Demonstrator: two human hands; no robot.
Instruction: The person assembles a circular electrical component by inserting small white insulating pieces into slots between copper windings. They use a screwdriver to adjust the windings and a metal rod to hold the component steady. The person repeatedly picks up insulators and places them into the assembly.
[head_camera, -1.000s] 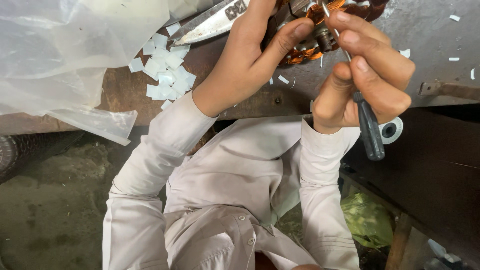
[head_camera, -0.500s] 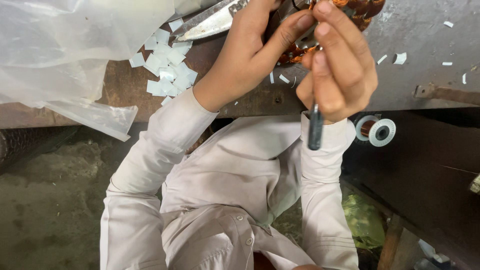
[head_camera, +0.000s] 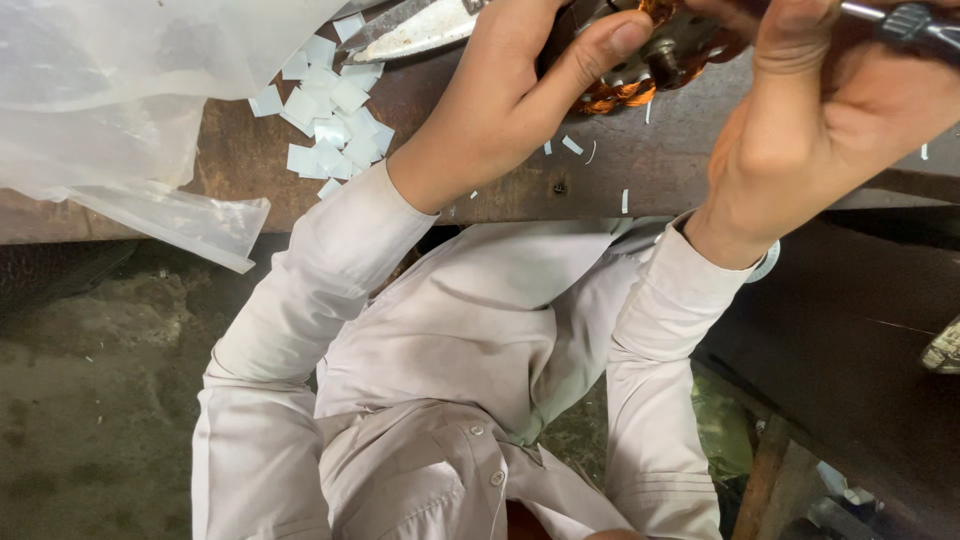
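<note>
A worn brown worktop (head_camera: 600, 185) crosses the top of the frame. At upper centre the left hand (head_camera: 500, 100) grips a copper-wound motor part (head_camera: 650, 65); the right hand (head_camera: 810, 130), upper right, has its fingers closed on a dark-handled tool (head_camera: 915, 25). Steadying the part firmly should keep the tool from slipping.

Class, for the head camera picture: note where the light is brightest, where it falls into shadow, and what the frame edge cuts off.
Head view: brightest on the clear plastic sheet; darkest under the bench, lower right; the top edge crops the right hand and copper-wound part.
</note>
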